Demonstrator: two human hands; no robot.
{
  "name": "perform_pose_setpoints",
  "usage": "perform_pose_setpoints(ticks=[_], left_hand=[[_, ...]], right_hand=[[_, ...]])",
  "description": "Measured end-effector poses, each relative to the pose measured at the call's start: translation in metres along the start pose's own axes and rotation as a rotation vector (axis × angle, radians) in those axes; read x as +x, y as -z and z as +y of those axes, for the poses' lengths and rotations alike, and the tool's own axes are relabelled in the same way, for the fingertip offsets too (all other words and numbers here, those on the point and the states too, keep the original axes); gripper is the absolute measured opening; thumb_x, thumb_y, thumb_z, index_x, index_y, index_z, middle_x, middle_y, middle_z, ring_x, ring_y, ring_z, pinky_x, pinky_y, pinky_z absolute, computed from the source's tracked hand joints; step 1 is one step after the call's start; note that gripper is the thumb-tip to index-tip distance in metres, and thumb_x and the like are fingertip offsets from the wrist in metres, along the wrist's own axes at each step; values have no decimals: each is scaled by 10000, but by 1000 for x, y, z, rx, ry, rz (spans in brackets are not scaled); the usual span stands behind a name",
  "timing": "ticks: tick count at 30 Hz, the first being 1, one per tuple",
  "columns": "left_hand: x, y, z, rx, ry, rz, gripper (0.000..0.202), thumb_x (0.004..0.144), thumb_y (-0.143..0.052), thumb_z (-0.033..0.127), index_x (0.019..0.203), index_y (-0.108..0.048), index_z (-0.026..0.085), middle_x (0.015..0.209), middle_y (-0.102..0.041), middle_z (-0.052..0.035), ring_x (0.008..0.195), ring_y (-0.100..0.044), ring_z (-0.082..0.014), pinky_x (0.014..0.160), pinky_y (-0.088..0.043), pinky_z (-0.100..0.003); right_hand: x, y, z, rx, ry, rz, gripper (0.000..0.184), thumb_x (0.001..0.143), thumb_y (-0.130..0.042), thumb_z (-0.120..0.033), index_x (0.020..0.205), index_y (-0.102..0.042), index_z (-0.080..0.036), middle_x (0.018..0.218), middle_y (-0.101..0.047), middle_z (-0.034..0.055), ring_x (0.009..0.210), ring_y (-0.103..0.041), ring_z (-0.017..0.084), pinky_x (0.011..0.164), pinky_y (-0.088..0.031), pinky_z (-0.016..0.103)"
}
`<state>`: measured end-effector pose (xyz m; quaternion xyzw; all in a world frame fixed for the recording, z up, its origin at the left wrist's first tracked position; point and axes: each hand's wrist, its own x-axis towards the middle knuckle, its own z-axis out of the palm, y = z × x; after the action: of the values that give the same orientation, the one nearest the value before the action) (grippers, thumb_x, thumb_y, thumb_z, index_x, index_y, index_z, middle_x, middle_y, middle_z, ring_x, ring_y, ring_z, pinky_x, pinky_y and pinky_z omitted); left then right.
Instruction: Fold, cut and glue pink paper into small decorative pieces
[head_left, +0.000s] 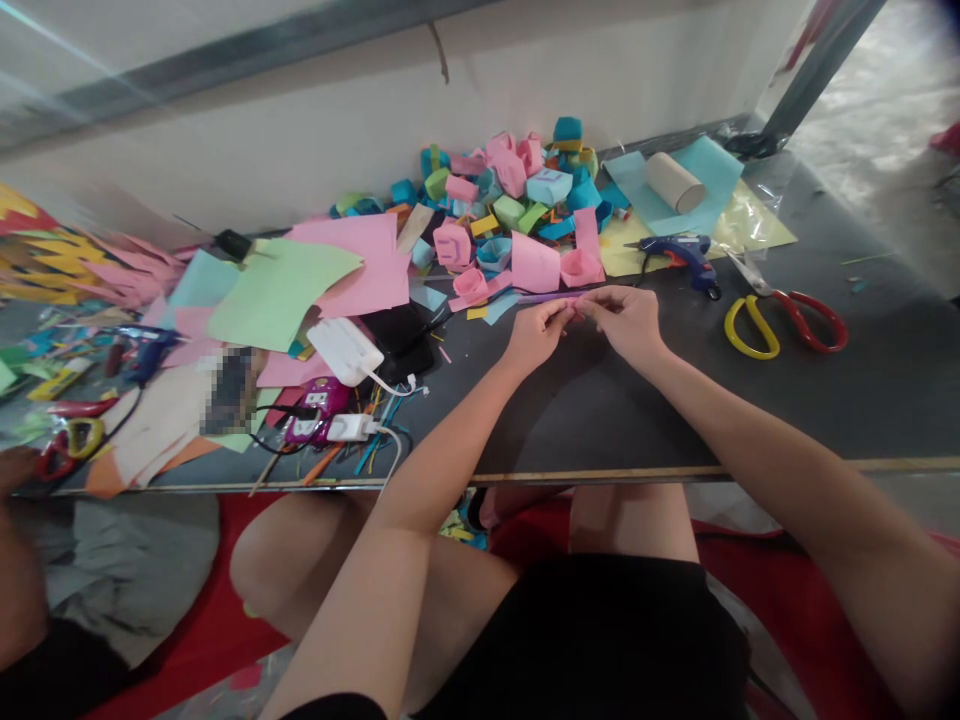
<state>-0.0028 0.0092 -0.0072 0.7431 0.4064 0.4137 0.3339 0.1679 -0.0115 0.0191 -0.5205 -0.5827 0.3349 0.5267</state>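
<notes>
Right here at the front of the dark tabletop [645, 420], the two hands come together, and it's close work! The left hand [541, 332] has thumb and fingers pinched on a small pink piece [574, 309], the right hand [624, 318] nipping it from the other side. So slight, this thing: just a soft pink sliver peeps between the fingertips, its full shape hidden from me. A thin purple strip [541, 298] shows right behind it; whether they touch, I can't tell. Farther back, curled pink paper [535, 262] echoes its colour, while red-and-yellow-handled scissors [780, 305] lie apart, right.
</notes>
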Motion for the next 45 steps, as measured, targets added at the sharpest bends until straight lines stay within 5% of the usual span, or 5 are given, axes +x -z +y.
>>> perform_pose_setpoints(ticks=[28, 45], left_hand=[[1, -6, 0, 77, 18, 95, 335, 1024, -533, 375, 1115, -776, 163, 911, -801, -70, 795, -729, -175, 817, -602, -329], [3, -5, -2, 23, 34, 33, 419, 1030, -508, 477, 1087, -774, 159, 891, -802, -69, 703, -704, -139, 748, -600, -285]], right_hand=[[-1, -2, 1, -71, 17, 42, 231, 766, -826, -432, 762, -789, -204, 746, -776, 53, 620, -654, 160, 595, -527, 307], [2, -1, 5, -59, 37, 2, 291, 793, -807, -466, 764, -789, -177, 726, -777, 63, 645, -697, 181, 647, -547, 316]])
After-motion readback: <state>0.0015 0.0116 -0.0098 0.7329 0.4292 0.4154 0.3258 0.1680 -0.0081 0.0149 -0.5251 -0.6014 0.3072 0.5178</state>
